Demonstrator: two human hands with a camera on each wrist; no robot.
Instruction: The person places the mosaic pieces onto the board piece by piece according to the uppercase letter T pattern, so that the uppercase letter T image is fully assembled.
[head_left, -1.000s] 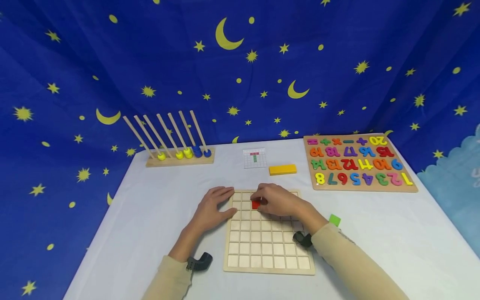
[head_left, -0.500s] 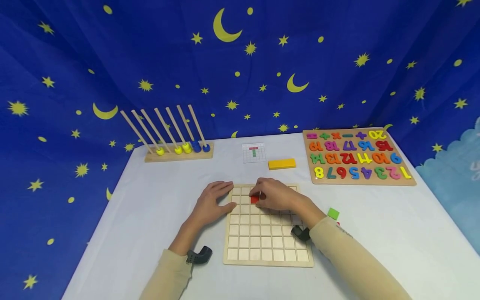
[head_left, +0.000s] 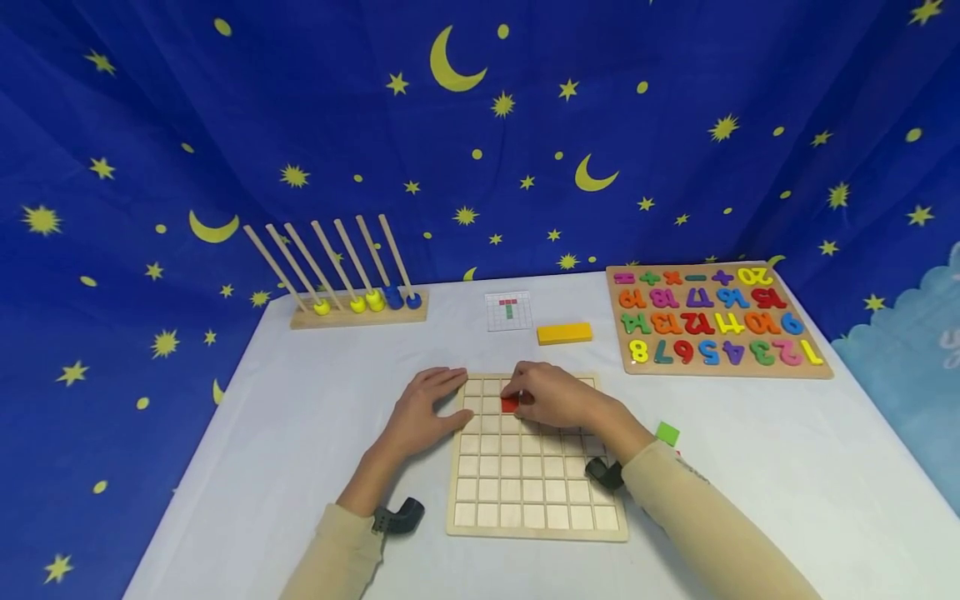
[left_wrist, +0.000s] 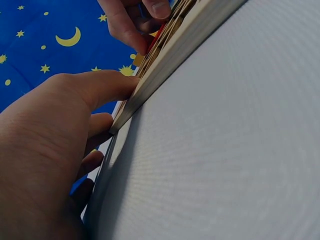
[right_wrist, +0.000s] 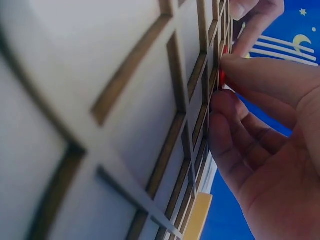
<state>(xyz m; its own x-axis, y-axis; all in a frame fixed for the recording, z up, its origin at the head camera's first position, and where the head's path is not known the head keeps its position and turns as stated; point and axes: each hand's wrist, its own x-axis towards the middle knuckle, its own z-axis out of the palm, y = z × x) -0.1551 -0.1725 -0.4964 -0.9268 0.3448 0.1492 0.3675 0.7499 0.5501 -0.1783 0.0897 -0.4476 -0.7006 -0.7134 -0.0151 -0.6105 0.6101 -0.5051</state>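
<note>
A wooden grid board [head_left: 521, 490] lies flat on the white table. My right hand [head_left: 558, 398] pinches a red square tile [head_left: 510, 405] between thumb and fingers, at a cell near the board's far side. The right wrist view shows only a sliver of that red tile [right_wrist: 222, 79] between thumb and fingers, close against the grid. My left hand [head_left: 420, 414] rests at the board's left edge, fingers loosely extended. In the left wrist view, the left thumb [left_wrist: 107, 89] touches the board's top and the other fingers lie along its side.
Beyond the board are a yellow block [head_left: 565, 333] and a card with a T pattern [head_left: 509, 312]. A number puzzle board [head_left: 750, 372] stands back right, a peg rack with beads [head_left: 315, 320] back left. A green tile [head_left: 667, 434] lies beside my right sleeve.
The head view has shifted slightly. Both hands and the red tile keep their places on the board. A bit of red has come into sight below the green tile.
</note>
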